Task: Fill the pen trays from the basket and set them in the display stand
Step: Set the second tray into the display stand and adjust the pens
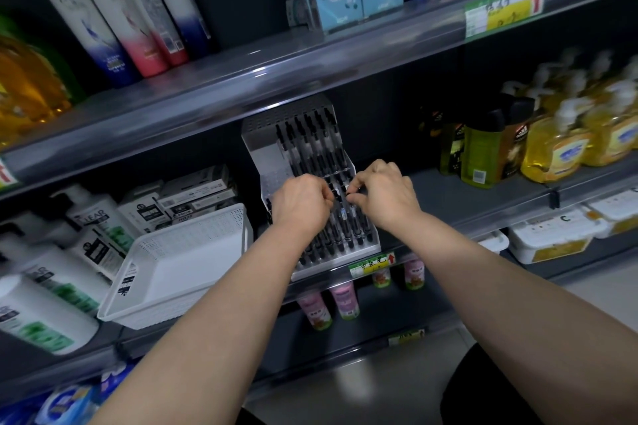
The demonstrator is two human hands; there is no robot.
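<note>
Display stand point(257, 140): tiers of black pens point(312, 134). Basket point(179, 252), left: empty. Left hand point(301, 205), right hand point(383, 195): fingers curled at middle tier; grasp unclear.

I had both bare forearms stretched forward and converging. My left hand point(302, 203) was curled, knuckles up, fingers pinched inward. My right hand point(383, 195) mirrored it just beside, fingertips nearly meeting the left's; what they pinched I could not make out.
</note>
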